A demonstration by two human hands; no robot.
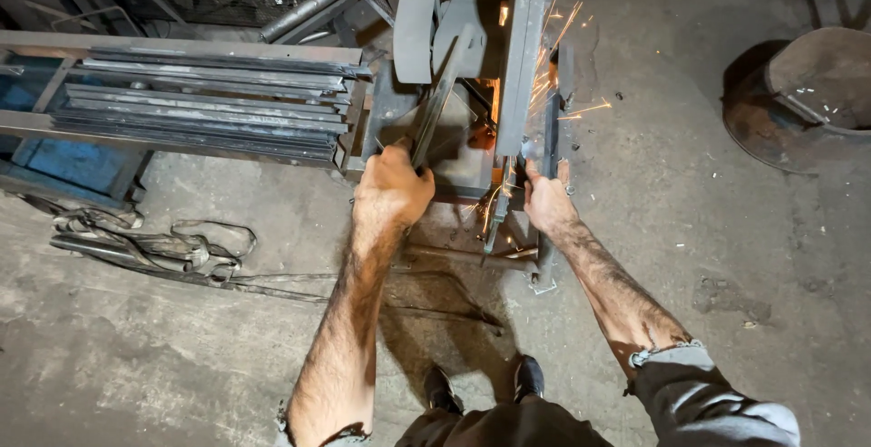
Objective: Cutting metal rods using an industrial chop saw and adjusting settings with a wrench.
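Note:
A grey metal cut-off machine [426, 20] stands on the concrete floor in front of me. My left hand [392, 186] grips a long flat steel strip [435, 102] that slants up into the machine. On the right, my right hand [547, 200] is closed around a narrow steel bar [524, 57] that runs upward beside the machine. Orange sparks [553, 66] fly out to the right between the two pieces, with a glow behind the bar. What touches the metal there is hidden.
A stack of long steel strips [200, 102] lies on a rack at the left. Twisted metal scraps [154, 247] litter the floor below it. A rusty round drum [817, 84] stands at the far right. My dark shoes [481, 383] are on the concrete.

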